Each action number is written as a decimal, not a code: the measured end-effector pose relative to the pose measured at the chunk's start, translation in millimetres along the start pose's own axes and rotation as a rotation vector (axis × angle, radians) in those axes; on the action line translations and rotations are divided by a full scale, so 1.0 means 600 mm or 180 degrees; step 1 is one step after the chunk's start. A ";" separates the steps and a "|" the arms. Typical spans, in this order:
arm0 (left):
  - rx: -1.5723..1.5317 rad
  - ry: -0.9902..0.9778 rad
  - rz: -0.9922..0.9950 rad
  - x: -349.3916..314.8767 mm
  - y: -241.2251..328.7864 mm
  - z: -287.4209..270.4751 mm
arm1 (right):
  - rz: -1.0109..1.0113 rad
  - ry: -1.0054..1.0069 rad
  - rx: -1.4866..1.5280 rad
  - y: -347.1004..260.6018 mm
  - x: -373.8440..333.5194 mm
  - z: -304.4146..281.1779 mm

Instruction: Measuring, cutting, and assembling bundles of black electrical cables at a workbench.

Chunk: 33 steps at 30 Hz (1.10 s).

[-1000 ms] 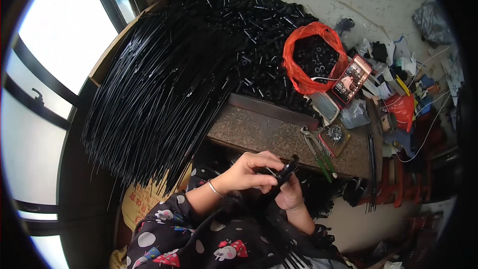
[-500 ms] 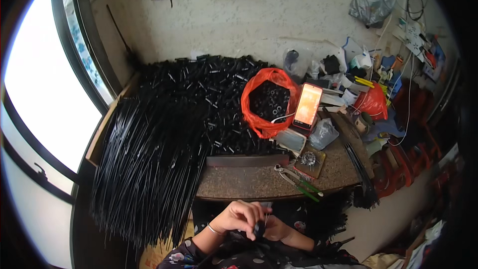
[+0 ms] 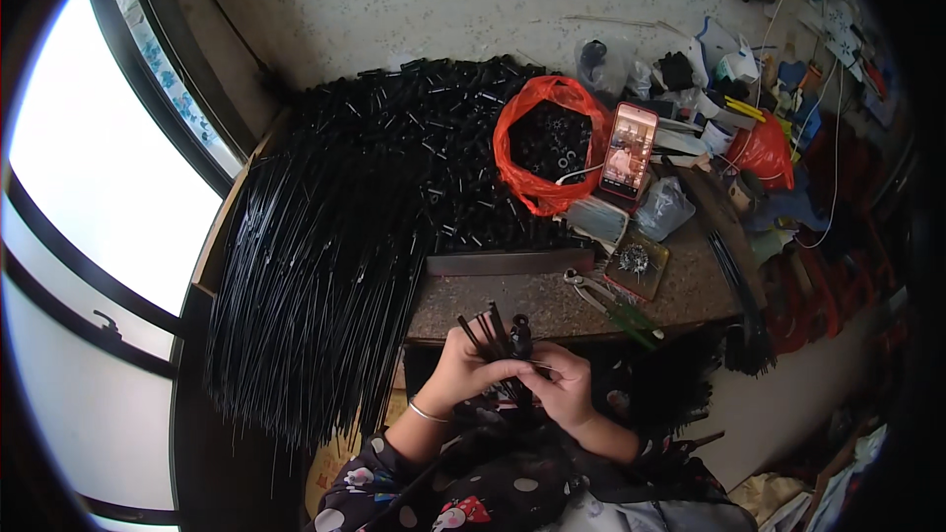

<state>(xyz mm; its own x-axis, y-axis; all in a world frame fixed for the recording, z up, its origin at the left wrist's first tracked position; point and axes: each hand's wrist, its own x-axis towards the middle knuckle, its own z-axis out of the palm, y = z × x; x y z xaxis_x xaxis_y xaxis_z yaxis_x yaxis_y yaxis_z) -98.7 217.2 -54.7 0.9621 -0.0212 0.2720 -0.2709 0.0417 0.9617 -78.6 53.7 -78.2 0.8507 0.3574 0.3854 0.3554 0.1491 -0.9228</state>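
Note:
My left hand [image 3: 465, 369] is closed around several thin black rods [image 3: 476, 337], whose ends stick up past its fingers. A dark round-ended black part [image 3: 520, 331] stands up between my two hands. My right hand [image 3: 562, 386] is closed in a pinch beside that part, against the left thumb. A thin light-coloured strand shows at its fingertips; what kind it is I cannot make out. Both hands are just in front of the table edge, above my lap. The lower part of the held bundle is hidden by my hands and dark patterned clothing.
Long thin black rods [image 3: 296, 305] hang over the table's left front. Black tubular pieces [image 3: 414, 128] are heaped behind. A red plastic bag [image 3: 507, 163] holds small dark rings. Near it are a lit phone [image 3: 629, 153], a tray of small metal pieces [image 3: 645, 281] and green-handled pincers [image 3: 631, 319].
The head view has shifted, so the table sits higher in the picture. My hands have turned, and the black rods and round-ended part now point up between them. The phone's picture differs.

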 end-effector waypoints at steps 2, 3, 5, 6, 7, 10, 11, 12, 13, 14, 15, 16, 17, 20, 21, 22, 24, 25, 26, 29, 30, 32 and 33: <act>0.0115 -0.0251 0.0312 0.009 0.008 -0.016 | 0.0077 -0.0609 0.0031 0.004 0.011 -0.017; 0.0110 -0.0266 0.0296 0.017 0.009 -0.023 | 0.0091 -0.0591 0.0033 0.014 0.008 -0.025; 0.0190 -0.0957 0.0615 0.019 0.007 -0.034 | 0.1151 -0.0950 0.1604 0.023 0.007 -0.031; 0.0109 -0.1048 0.0553 0.016 0.005 -0.036 | 0.1455 -0.0851 0.1684 0.017 0.007 -0.031; 0.0106 -0.1043 0.0551 0.019 0.010 -0.034 | 0.1461 -0.0854 0.1682 0.020 0.014 -0.034; -0.0731 -0.1655 0.0493 0.026 0.024 -0.029 | 0.1346 -0.1751 0.1681 0.025 0.028 -0.040; -0.0725 -0.1651 0.0498 0.025 0.018 -0.034 | 0.1378 -0.1803 0.1494 0.021 0.032 -0.037; -0.0681 -0.1519 0.0354 0.020 0.010 -0.040 | 0.1408 -0.1858 0.1306 0.019 0.034 -0.036; -0.0640 -0.1384 0.0218 0.012 0.004 -0.042 | 0.1163 -0.1522 0.1092 0.024 0.036 -0.034; -0.0894 -0.0747 -0.0640 -0.001 0.015 -0.026 | 0.0915 -0.1139 0.0860 0.039 0.036 -0.037; -0.0320 -0.0609 -0.0184 0.005 0.002 -0.012 | 0.1130 -0.0590 0.0828 0.072 0.033 -0.038; 0.0286 -0.0393 0.0267 0.006 -0.006 0.001 | 0.1128 -0.0625 0.0836 0.059 0.033 -0.029; 0.1499 -0.0269 0.0706 0.005 -0.015 0.007 | 0.0990 -0.0319 0.0737 0.041 0.034 -0.015; 0.1294 0.0156 0.0165 -0.016 -0.036 0.020 | 0.0860 -0.0056 0.0370 0.011 0.030 0.004; 0.1286 0.0182 0.0140 -0.020 -0.046 0.018 | 0.0198 0.0191 -0.0486 -0.007 0.035 0.007; 0.1062 0.0201 0.0078 -0.018 -0.056 0.014 | -0.0491 0.0448 -0.1341 -0.016 0.041 0.008; 0.0833 0.0238 0.0003 -0.018 -0.065 0.011 | -0.0323 0.0306 -0.1082 -0.006 0.028 0.010; 0.0712 0.0128 0.0089 -0.015 -0.058 0.015 | -0.0148 0.0198 -0.0831 -0.002 0.020 0.009; 0.0592 0.0022 0.0174 -0.013 -0.053 0.018 | -0.0109 0.0292 -0.0687 -0.002 0.018 0.013; 0.0165 0.0095 -0.0160 -0.016 -0.047 0.024 | -0.0078 0.0429 -0.0733 -0.009 0.014 0.022; 0.0158 0.0109 -0.0174 -0.015 -0.046 0.028 | -0.0063 0.0415 -0.0733 -0.010 0.015 0.025; 0.0081 0.0265 0.0215 -0.013 -0.048 0.036 | -0.0739 0.0563 -0.1345 -0.010 0.018 0.027; 0.0073 0.0278 0.0201 -0.016 -0.048 0.035 | -0.0724 0.0549 -0.1347 -0.009 0.019 0.026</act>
<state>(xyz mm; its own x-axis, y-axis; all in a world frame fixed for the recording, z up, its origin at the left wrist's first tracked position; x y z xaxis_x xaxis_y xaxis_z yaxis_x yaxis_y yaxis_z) -101.0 195.0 -84.3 0.9419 0.0678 0.3291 -0.3309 0.0173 0.9435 -77.1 71.5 -68.9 0.7725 0.1965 0.6039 0.6343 -0.1937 -0.7484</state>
